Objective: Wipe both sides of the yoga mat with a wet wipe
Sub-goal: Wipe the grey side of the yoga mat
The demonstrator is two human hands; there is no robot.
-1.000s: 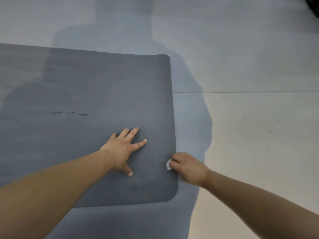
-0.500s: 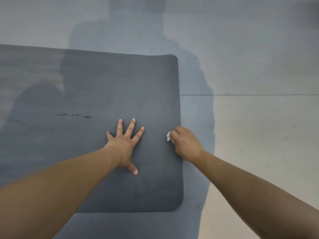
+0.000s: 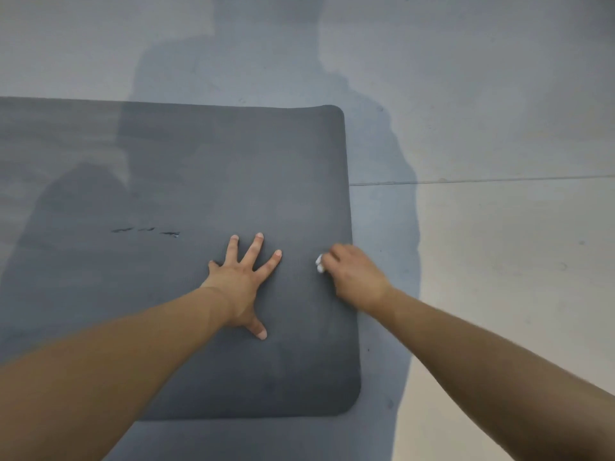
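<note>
Dark grey foam: the yoga mat (image 3: 199, 161) lies flat on a pale concrete floor (image 3: 499, 294), running off the left edge of the view, with its two rounded right-hand corners visible, one far and one near. Three short dark scuffs (image 3: 146, 231) sit in a row on the mat surface, left of centre. The person's shadow (image 3: 382, 161) falls across the mat and the floor beyond its right edge. Just right of the scuffs, the left hand (image 3: 243, 281) rests palm-down on the mat, fingers straight and spread, thumb pointing back toward the person; it holds nothing. The left forearm enters from the lower left. Further right, near the mat's right edge, the right hand (image 3: 352, 277) lies knuckles-up with its fingers curled over a small white wad, the wet wipe (image 3: 319, 263), of which only a small part shows at the fingertips on the side facing the left hand. The wipe appears to be touching the mat, though the contact itself is hidden under the fingers. The two hands are near each other but apart. A thin straight seam (image 3: 499, 179) crosses the floor to the right of the mat.
</note>
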